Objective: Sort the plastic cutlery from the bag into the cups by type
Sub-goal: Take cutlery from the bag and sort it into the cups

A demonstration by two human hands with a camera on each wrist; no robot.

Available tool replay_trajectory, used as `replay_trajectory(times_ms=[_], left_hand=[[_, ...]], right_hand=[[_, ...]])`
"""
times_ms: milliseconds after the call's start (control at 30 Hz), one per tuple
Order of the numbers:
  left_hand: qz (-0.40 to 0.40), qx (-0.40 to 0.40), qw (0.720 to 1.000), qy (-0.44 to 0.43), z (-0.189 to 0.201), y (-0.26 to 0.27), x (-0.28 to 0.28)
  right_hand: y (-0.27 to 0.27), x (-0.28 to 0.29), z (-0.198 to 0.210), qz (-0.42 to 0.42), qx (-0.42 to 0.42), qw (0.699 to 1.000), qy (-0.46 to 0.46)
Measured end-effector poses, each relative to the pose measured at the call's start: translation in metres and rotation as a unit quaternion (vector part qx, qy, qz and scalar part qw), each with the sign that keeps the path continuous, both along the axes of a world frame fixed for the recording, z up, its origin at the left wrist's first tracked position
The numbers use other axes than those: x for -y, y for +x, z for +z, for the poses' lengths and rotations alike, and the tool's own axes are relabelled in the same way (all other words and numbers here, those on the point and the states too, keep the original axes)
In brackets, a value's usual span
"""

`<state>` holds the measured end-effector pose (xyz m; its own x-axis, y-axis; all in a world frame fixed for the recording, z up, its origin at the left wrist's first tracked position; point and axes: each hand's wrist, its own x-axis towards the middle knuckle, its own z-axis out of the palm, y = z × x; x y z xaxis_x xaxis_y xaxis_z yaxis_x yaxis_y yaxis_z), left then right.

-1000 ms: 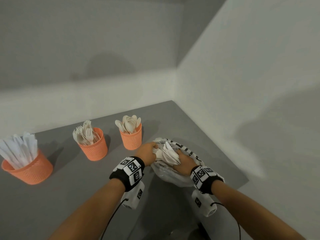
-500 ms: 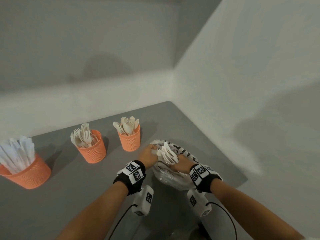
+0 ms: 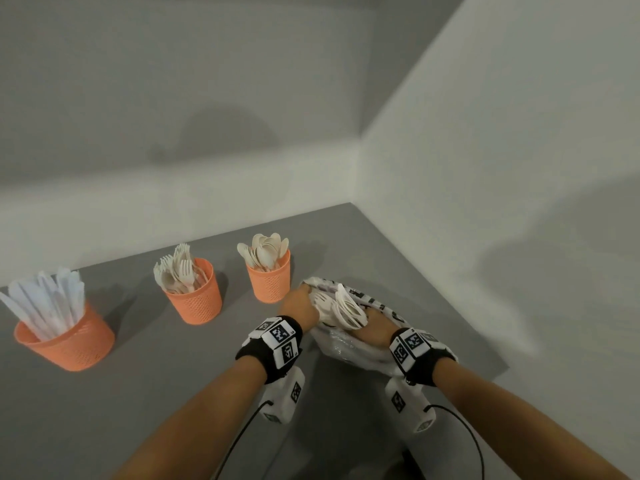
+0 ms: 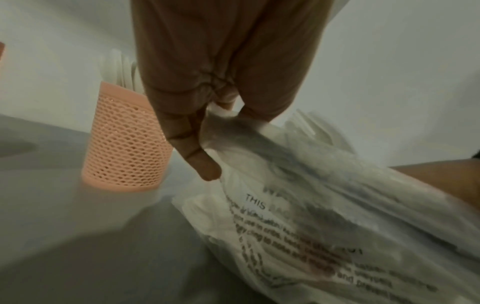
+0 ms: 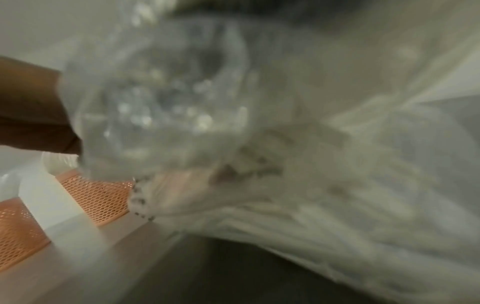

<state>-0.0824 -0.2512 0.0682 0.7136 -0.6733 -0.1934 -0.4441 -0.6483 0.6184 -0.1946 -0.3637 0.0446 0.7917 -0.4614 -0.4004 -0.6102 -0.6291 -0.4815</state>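
Cutlery [image 3: 347, 309] pokes from the bag [image 3: 349, 348] at lower centre of the head view, where our left hand [image 3: 298, 306] pinches the bag's edge to hold the mouth open while our right hand [image 3: 375, 327] grips a bundle for lifting out.

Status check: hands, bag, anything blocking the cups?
Left hand pinches bag edge. Right hand in bag mouth, grip unclear. Cups' tops unobstructed.

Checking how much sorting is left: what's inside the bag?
White cutlery pokes from the bag mouth, which both hands hold; a fork shows. Anything deeper is hidden by crumpled plastic.
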Motion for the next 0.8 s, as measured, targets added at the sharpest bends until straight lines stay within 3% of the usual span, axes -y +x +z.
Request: replay_trajectory(times_ms=[133, 300, 533, 700, 800], left_hand=[[-0.003, -0.020, 1.000, -0.017, -0.001, 0.003, 0.006], [-0.038, -0.036, 0.998, -0.042, 0.000, -0.002, 0.010], [-0.078, -0.022, 0.997, 0.007, 0.004, -0.002, 0.006], [-0.056, -0.125, 0.990, -0.045, 0.003, 0.009, 0.002], [-0.037, -0.156, 0.979, -0.127, 0.013, 0.014, -0.008]], right_hand=[[-0.004, 0.004, -0.005, 0.009, 0.032, 0.999, 0.013], [0.001, 0.002, -0.007, -0.053, 0.080, 0.993, 0.076], [0.009, 0.000, -0.006, -0.058, 0.132, 0.975, 0.167], [0.012, 0.010, 0.033, -0.123, 0.211, 0.951, 0.187], [0.020, 0.012, 0.071, -0.150, 0.277, 0.922, 0.224]])
